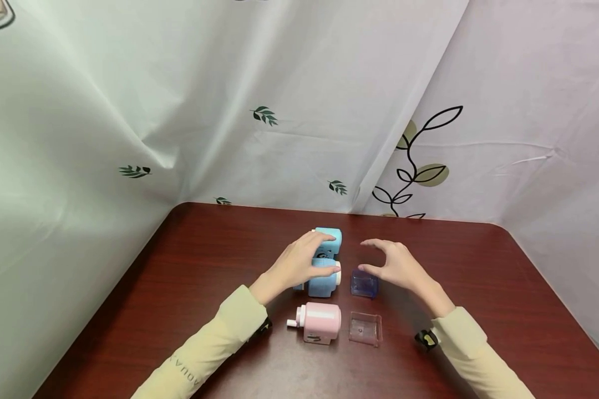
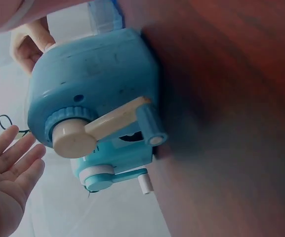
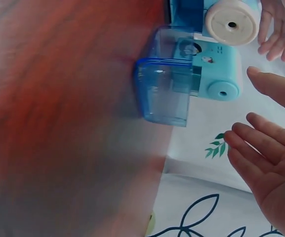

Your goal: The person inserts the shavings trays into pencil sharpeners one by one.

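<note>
My left hand [image 1: 299, 263], fingers and thumb spread apart, hovers over a blue crank pencil sharpener [image 1: 321, 282]; in the left wrist view the sharpener's cream crank arm [image 2: 113, 120] faces the camera. Behind it stands a turquoise pencil sharpener [image 1: 329, 237], partly covered by the left fingers in the head view. My right hand [image 1: 399, 267] is held with fingers and thumb apart, nothing between them, at the far right corner of a see-through blue shavings drawer [image 1: 364, 284]. That drawer lies on the table, to the right of the blue sharpener, apart from it.
Closer to me, a pink pencil sharpener [image 1: 321, 320] stands with its white crank to the left. A see-through pink shavings drawer [image 1: 365, 328] lies to its right. Everything stands on a dark red wooden table [image 1: 219, 244], with a white patterned curtain [image 1: 279, 155] behind.
</note>
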`<state>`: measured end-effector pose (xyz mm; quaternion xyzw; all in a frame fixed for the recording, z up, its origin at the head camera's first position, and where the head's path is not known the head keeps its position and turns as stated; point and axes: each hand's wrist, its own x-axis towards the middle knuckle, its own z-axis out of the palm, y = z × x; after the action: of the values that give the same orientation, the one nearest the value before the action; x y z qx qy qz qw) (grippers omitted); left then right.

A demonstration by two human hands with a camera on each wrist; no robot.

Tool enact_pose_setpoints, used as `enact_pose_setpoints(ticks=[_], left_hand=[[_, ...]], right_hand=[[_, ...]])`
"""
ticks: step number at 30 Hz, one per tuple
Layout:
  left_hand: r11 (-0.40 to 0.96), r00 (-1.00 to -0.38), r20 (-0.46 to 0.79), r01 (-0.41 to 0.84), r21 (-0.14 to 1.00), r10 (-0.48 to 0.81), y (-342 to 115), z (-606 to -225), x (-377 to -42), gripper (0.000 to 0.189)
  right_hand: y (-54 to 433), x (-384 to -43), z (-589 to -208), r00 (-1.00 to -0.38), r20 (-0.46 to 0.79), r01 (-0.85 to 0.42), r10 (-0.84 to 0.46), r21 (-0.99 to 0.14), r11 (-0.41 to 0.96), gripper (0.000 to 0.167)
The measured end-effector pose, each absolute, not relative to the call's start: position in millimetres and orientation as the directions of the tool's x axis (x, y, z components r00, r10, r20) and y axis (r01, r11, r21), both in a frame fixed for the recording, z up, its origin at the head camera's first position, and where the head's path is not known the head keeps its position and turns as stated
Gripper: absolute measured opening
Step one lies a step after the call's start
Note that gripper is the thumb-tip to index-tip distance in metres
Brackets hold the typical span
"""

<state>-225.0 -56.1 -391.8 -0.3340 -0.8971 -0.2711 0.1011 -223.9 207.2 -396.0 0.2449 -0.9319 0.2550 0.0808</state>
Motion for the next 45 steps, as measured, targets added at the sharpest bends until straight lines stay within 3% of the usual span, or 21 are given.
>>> enact_pose_setpoints(ticks=[22,45], left_hand=[[0.647,-0.77,0.323,0.637,0.418,0.55,-57,-413,-214,0.064],[0.671,-0.781,0.257,0.622,0.404,0.569,-55,-414,-215,0.065]], right_hand=[[223,-201,-421,-0.867,0.235,-0.498,-0.439,-0.44,0.748,0.061],[229,-205,-426,-0.846,0.135,-0.522,-0.515,-0.407,0.75,0.069]])
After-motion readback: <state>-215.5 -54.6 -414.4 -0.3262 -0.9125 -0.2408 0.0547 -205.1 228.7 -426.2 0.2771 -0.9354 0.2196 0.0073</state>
